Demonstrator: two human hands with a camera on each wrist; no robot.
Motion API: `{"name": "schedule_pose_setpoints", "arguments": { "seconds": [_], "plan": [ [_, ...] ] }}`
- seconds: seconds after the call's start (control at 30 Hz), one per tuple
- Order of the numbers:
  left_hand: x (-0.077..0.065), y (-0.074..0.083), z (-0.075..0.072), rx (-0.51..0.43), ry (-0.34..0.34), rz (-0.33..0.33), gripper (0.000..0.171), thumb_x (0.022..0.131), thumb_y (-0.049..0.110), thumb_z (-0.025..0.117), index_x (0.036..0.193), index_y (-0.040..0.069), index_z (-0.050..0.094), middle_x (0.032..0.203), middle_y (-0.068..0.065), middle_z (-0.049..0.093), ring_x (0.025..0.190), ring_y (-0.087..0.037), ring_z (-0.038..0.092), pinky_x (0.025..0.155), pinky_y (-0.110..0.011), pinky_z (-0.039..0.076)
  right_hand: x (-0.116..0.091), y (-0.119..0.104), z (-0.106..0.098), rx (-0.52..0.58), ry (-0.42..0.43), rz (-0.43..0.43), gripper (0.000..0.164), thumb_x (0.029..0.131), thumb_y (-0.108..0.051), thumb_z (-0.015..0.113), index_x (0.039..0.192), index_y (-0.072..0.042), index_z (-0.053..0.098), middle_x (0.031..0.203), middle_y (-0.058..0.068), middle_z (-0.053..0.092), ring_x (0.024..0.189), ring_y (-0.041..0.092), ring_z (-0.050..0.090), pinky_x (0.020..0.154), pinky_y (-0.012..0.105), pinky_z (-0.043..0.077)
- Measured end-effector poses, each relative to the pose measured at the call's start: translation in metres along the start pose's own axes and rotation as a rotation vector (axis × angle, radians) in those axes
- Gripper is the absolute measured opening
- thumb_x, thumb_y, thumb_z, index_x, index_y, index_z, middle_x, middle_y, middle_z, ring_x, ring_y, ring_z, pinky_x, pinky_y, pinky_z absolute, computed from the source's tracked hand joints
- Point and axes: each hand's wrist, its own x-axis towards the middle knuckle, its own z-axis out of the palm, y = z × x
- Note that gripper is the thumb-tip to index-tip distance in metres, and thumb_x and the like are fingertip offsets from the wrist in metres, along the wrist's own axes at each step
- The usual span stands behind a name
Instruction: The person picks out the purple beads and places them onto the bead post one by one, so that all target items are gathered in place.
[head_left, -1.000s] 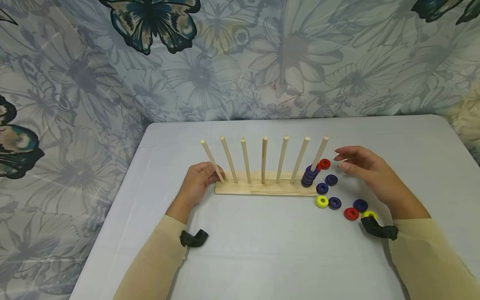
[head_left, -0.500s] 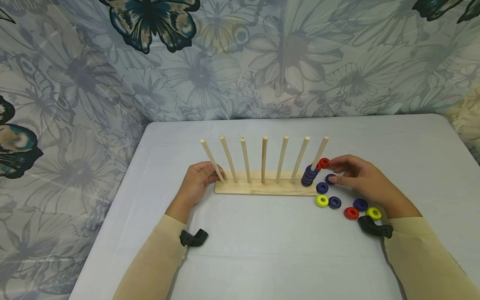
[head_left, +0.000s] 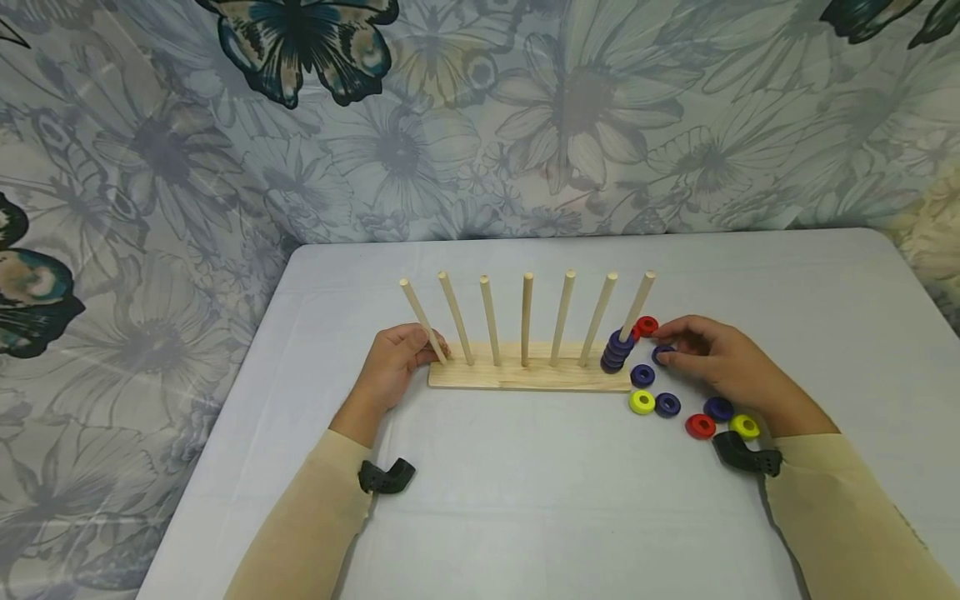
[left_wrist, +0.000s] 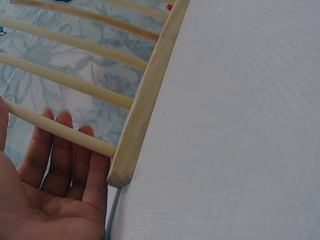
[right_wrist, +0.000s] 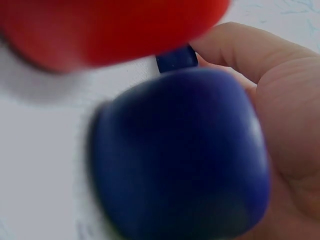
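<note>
The wooden peg stand has a row of several upright pegs. At its left end my left hand holds it by the end peg; in the left wrist view the fingers lie behind that peg. Several blue rings are stacked on the rightmost peg. Right of the stand, my right hand pinches a blue ring low at the table, thumb over its near side. In the right wrist view this ring shows small by the fingers, behind a large near blue ring.
Loose rings lie right of the stand: red behind, blue and yellow in front. Another red ring and yellow ring lie near the right wrist. A patterned cloth hangs behind the white table.
My right hand has come down and left from above the table to the blue ring, and its thumb and fingers have closed on it. The left hand has stayed on the stand.
</note>
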Motion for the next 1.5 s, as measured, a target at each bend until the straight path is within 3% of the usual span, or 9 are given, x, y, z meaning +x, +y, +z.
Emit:
{"name": "schedule_pose_setpoints", "arguments": {
  "seconds": [0.37, 0.83, 1.13, 1.5],
  "plan": [
    [0.0, 0.0, -0.001, 0.017, 0.004, -0.009, 0.054, 0.091, 0.059, 0.081, 0.096, 0.005, 0.08, 0.098, -0.01, 0.076, 0.092, -0.018, 0.075, 0.087, -0.033, 0.062, 0.003, -0.003, 0.002, -0.059, -0.029, 0.03, 0.039, 0.1, -0.007, 0.079, 0.138, -0.005, 0.068, 0.106, 0.01, 0.059, 0.094, 0.029, 0.052, 0.072, 0.031, 0.047],
    [-0.001, 0.0, -0.001, 0.006, -0.003, 0.0, 0.054, 0.091, 0.058, 0.081, 0.097, 0.004, 0.08, 0.099, -0.011, 0.077, 0.095, -0.018, 0.075, 0.086, -0.032, 0.062, 0.003, -0.007, 0.001, -0.083, -0.01, 0.001, 0.037, 0.1, -0.007, 0.08, 0.135, -0.005, 0.07, 0.106, 0.01, 0.061, 0.093, 0.029, 0.053, 0.072, 0.029, 0.049],
    [-0.001, -0.001, -0.002, 0.001, -0.009, 0.0, 0.053, 0.094, 0.055, 0.081, 0.099, 0.003, 0.08, 0.099, -0.008, 0.077, 0.096, -0.019, 0.075, 0.087, -0.032, 0.062, 0.002, -0.01, 0.0, -0.082, 0.022, 0.015, 0.037, 0.101, -0.009, 0.079, 0.137, -0.006, 0.069, 0.125, 0.013, 0.063, 0.105, 0.031, 0.058, 0.083, 0.029, 0.051],
    [0.0, -0.001, -0.001, 0.024, -0.008, 0.007, 0.056, 0.094, 0.057, 0.08, 0.097, 0.001, 0.079, 0.1, -0.014, 0.075, 0.095, -0.02, 0.074, 0.089, -0.034, 0.062, 0.002, -0.014, -0.004, -0.053, 0.105, -0.001, 0.04, 0.1, -0.004, 0.079, 0.139, -0.003, 0.067, 0.128, 0.014, 0.061, 0.111, 0.034, 0.06, 0.081, 0.005, 0.042]
  ]
}}
